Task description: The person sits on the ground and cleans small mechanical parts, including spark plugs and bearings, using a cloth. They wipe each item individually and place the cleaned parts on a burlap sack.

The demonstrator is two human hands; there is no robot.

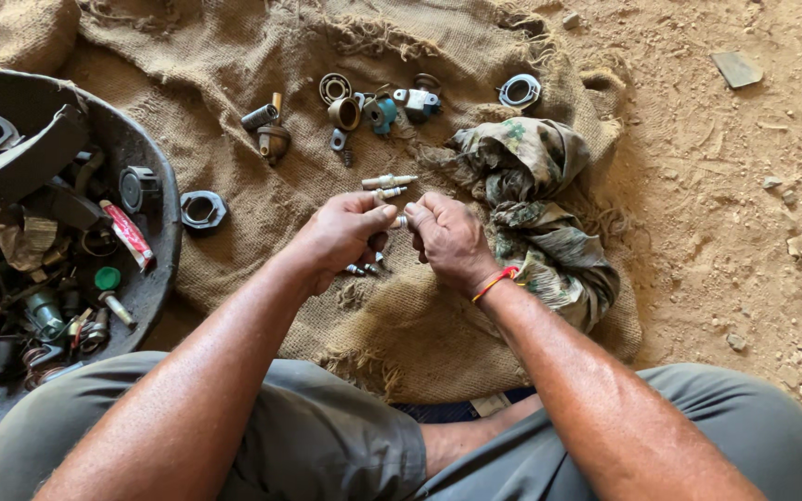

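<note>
Fingertips (390, 215) of both hands pinch one small metal part (402, 222) mid-frame over the burlap (262, 213); red-white tube (128, 234) sits in the black pan (164, 241), left

This is looking like an open-air repair spot, a makeshift ground-level workshop. The person is sitting on bare dirt (735, 186) scattered with pebbles, and a burlap sack (234, 186) is serving as the work surface on the ground. Beyond the grip, small metal parts (378, 107) are lying spread on the sack: rings, a brass cap, fittings and bolts. Just right of the grip a dirty rag (540, 204) is lying crumpled. Well left of the grip a round black pan (155, 269) is holding a jumble of greasy used parts, caps and a tube.
</note>
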